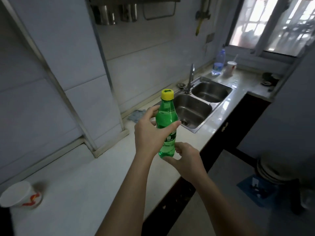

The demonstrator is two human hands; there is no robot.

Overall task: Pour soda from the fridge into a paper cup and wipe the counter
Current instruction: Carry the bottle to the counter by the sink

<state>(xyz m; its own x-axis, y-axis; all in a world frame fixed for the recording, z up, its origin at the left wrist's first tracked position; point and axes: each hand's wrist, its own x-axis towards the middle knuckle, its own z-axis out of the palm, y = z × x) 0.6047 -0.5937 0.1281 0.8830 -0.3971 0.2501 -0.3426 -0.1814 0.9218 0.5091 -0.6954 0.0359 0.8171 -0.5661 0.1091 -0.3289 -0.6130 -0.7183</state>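
Both hands are engaged on one item. The soda bottle [166, 116], green plastic with a label on its lower half, is held upright in the air above the white surface [85, 176], in front of the sink [194, 108]. Its yellow cap [167, 94] is on. The left hand [150, 135] grips the bottle around the middle, with the thumb on the near side and the fingers curled round the far side. The right hand [189, 159] holds the bottle's base, with the thumb under the bottom edge and the fingers bent against the lower side. The paper cup [20, 195], white with a red and orange mark, stands on the surface at the near left, well apart from the bottle and both hands; it is blurred, and its contents cannot be judged. A pale blue cloth [136, 115] lies on the surface against the wall, just left of the sink. The sink has two steel basins, with a faucet [191, 77] at its back edge. On the surface beyond the sink, below the window [276, 23], stand a clear water bottle [218, 63] and, beside it, a second cup with a straw [230, 68].
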